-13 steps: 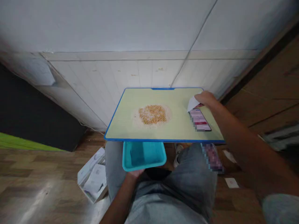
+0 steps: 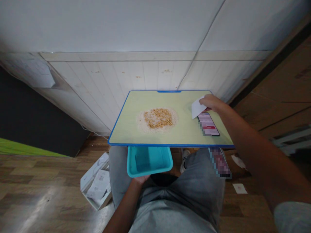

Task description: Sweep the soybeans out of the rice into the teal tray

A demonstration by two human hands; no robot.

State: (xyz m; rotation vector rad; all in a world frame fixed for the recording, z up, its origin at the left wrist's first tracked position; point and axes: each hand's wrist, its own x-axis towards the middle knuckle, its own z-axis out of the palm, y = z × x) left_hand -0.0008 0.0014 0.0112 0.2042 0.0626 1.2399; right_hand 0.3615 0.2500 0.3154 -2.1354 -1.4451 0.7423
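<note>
My right hand pinches a white card above the right part of the pale yellow tabletop. Just below the card lies a phone with its screen lit, partly blurred out. My left hand grips the near rim of an empty turquoise tub from beneath, under the table's front edge; most of its fingers are hidden. In the middle of the tabletop, soybeans lie spread over a flat patch of white rice-like grains.
A second phone rests on my right thigh. On the floor at the left stands an open white box with papers in it. A white paper square lies on the floor at the right. The wall runs behind the table.
My right hand has shifted slightly left with the white card, which now shows more of its flat face. The tub and my left hand have hardly moved.
</note>
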